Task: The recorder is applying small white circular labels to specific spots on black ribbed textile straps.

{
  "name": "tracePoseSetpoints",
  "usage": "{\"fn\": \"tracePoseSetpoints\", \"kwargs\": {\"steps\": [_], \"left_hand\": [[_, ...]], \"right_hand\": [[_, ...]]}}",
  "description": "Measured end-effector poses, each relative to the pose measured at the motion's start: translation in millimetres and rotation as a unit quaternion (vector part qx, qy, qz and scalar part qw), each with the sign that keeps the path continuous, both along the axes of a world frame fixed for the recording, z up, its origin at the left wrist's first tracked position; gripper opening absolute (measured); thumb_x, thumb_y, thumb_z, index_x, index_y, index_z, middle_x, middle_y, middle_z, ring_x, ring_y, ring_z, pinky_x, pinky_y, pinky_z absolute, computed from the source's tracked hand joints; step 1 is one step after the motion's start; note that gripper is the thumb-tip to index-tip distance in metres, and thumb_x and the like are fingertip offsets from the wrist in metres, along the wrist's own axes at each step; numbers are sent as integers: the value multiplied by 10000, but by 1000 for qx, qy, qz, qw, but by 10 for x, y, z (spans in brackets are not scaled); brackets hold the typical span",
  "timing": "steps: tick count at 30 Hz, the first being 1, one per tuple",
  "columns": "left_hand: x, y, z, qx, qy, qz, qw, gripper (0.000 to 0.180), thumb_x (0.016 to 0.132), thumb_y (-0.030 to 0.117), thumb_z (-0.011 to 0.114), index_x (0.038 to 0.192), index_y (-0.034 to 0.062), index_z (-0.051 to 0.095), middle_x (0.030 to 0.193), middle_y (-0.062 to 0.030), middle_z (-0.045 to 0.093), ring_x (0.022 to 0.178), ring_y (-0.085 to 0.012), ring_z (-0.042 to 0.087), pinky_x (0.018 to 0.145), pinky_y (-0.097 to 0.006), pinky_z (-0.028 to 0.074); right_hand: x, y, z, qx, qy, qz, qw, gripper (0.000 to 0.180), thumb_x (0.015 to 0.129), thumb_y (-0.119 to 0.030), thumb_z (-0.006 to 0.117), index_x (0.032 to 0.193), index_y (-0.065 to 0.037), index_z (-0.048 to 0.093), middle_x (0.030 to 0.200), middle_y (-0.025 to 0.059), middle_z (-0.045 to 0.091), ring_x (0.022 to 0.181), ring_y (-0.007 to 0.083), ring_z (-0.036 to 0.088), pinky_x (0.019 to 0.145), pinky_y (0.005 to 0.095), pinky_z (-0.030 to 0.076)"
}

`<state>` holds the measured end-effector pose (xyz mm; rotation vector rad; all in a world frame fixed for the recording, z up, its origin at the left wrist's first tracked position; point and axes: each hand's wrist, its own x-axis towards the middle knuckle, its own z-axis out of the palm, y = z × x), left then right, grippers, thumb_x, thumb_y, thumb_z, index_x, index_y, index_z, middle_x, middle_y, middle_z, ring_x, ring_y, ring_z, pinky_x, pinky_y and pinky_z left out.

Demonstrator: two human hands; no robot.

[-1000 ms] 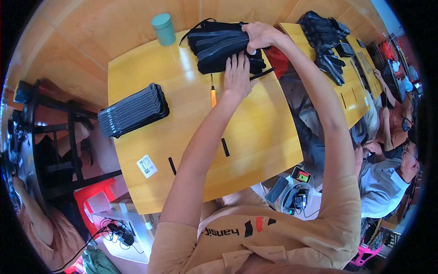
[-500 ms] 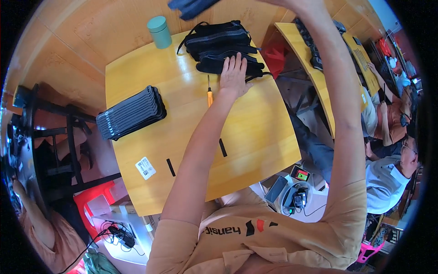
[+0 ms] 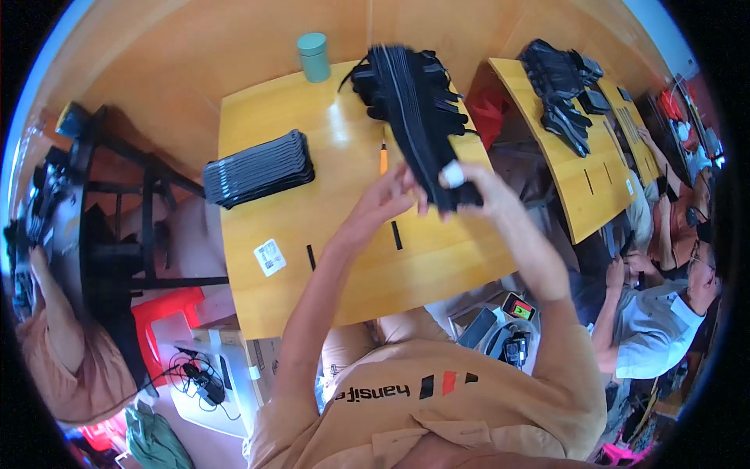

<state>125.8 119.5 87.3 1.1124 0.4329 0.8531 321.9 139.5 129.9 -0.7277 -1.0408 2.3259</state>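
Observation:
A thick stack of black flat pieces with zip-like edges (image 3: 412, 109) is held up above the yellow wooden table (image 3: 344, 250). My right hand (image 3: 475, 187) grips its near end, a white tape on one finger. My left hand (image 3: 383, 205) touches the same end from the left with fingers spread. The stack stretches away from me toward the table's far edge. An orange pen (image 3: 383, 159) lies on the table just under it.
A second pile of black pieces (image 3: 258, 168) lies at the table's left. A teal cup (image 3: 314, 56) stands at the far edge. A white label (image 3: 269, 256) is stuck near the front. Another table (image 3: 582, 156) with black items is right; other people sit there.
The black stack lay on the table's far side under both hands. Now it is lifted and pulled closer to me, held up in the air by both hands.

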Motion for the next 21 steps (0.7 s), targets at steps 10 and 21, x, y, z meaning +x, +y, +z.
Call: {"fn": "tracePoseSetpoints", "kwargs": {"steps": [10,21], "left_hand": [[-538,-1433,147,-175,-94,299,933,355,811,124,612,1121,0,491,960,-58,597,878,-110,551,816,-250,421],[-652,-2128,262,-173,-198,395,880,227,831,104,592,1017,14,496,900,-105,600,823,-180,601,702,-298,516]], "right_hand": [[-949,-1366,-153,6,-87,24,996,419,746,-213,592,1086,18,511,877,107,601,764,161,580,671,246,462],[-1234,-1897,-56,120,-76,-109,984,311,815,-210,582,1036,8,566,865,54,600,754,120,572,673,250,474]]}}
